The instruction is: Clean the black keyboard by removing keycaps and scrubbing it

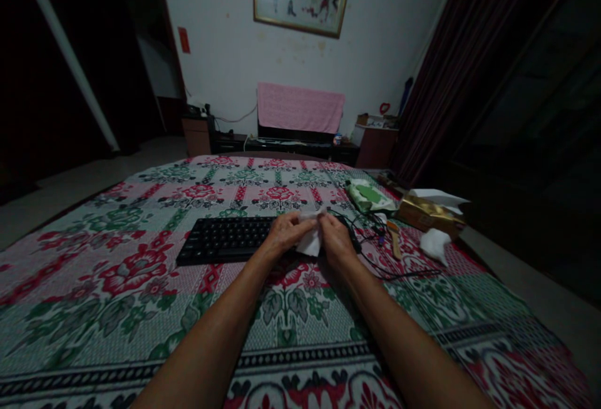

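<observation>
A white wipe (310, 241) hangs between my two hands just above the right end of a black keyboard (225, 238). My left hand (284, 232) pinches its upper left part with closed fingers. My right hand (337, 238) grips the wipe's right side, fingers closed too. The keyboard lies flat on a floral cloth (141, 284) that covers the table. Its black cable (394, 271) trails off to the right.
To the right lie a green wipes pack (370, 196), a gold tissue box (428, 213), a crumpled white tissue (434, 243) and a small wooden-handled tool (394, 238). Beyond the table stand a low cabinet and a screen under a pink cloth (300, 108).
</observation>
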`<state>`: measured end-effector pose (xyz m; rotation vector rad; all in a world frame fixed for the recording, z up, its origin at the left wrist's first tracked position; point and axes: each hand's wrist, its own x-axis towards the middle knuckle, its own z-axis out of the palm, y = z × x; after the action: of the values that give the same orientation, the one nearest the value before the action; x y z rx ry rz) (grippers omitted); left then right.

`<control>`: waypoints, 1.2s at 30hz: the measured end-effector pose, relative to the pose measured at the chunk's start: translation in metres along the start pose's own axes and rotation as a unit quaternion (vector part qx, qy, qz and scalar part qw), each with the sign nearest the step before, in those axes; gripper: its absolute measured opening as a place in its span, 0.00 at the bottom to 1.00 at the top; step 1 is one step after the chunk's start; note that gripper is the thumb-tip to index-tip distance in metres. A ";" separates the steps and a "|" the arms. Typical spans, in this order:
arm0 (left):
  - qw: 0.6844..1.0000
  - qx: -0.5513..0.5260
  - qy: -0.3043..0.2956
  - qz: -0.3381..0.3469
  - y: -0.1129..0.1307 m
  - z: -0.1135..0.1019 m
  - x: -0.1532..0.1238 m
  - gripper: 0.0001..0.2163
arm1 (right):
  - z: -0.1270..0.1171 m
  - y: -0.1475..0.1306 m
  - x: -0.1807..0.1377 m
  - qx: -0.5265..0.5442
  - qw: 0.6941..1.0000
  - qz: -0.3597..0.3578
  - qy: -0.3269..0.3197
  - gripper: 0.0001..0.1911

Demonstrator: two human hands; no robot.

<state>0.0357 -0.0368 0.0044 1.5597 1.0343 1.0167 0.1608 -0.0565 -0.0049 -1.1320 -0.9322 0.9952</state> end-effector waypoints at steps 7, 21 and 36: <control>0.989 -0.131 0.038 -0.062 -0.001 -0.008 0.005 0.14 | -0.001 -0.011 -0.008 -0.107 0.993 -0.036 -0.035 0.15; 0.964 0.222 0.137 0.052 0.009 -0.041 0.003 0.11 | -0.035 -0.008 0.020 -0.364 0.924 -0.119 -0.013 0.14; 0.826 0.464 0.265 -0.179 -0.033 -0.158 -0.016 0.26 | -0.073 0.002 0.045 -0.558 0.823 -0.096 0.038 0.17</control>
<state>-0.1236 -0.0047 -0.0011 1.7106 2.3782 0.6964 0.2426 -0.0331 -0.0159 -1.9566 -1.5952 0.1348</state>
